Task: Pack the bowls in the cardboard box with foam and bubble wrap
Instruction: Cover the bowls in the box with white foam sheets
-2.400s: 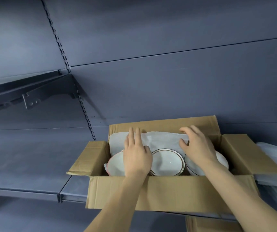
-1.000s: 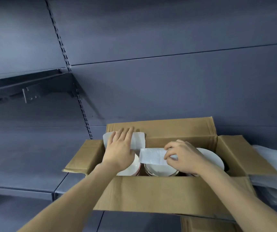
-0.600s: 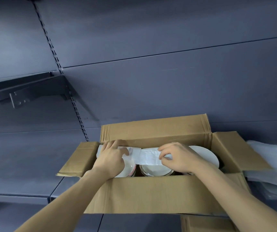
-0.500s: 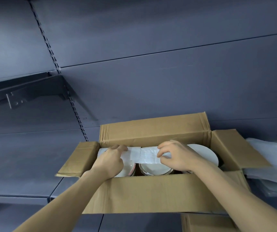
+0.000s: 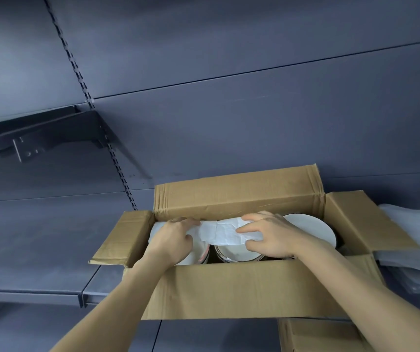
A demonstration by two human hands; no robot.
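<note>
Now my left hand [image 5: 172, 241] curls on the foam sheet [image 5: 219, 233] at the left of the cardboard box [image 5: 242, 290] on the shelf, over the bowls [image 5: 239, 252]. Rightward, my right hand [image 5: 272, 237] pinches its other end, fingers [image 5: 250, 229] bent. Foam looks light and floppy (grip its edges); bowls seem fragile, best taken by rims. No writing readable.
</note>
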